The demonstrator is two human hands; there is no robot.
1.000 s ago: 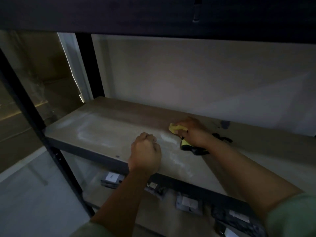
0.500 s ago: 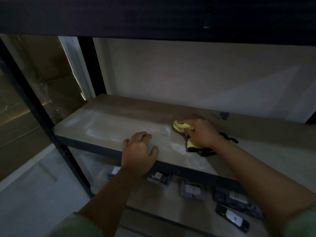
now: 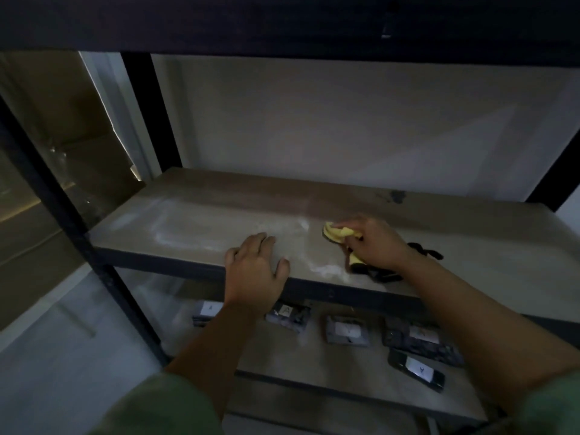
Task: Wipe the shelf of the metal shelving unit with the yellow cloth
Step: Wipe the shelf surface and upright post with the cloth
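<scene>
Nearest to me I see two green sleeves at the bottom edge, with both bare forearms reaching up into the dim black-framed metal shelving unit (image 3: 50,196). Below the arms, the lower board (image 3: 314,365) holds a loose row of dark flat packets with white labels (image 3: 346,330), lying side by side, one more set nearer to me on the right.

On the grey-brown dusty middle shelf (image 3: 201,221), my left hand (image 3: 255,271) lies flat at the front edge, fingers spread and holding nothing. A second ago it was a clenched fist on that same edge; it has since uncurled and pressed down palm-first.

Just right of it, my right hand (image 3: 373,244) is closed around the crumpled yellow cloth (image 3: 337,234), which touches the shelf board and sticks out past the fingertips to the left. The cloth sits roughly where it was before, mid-shelf. Under the wrist lies a black strap-like item (image 3: 420,251), too dark to identify. White dusty streaks (image 3: 188,233) mark the board to the left of both hands.

Farther back, a dark smudge (image 3: 396,196) sits near the pale rear wall (image 3: 314,127).
</scene>
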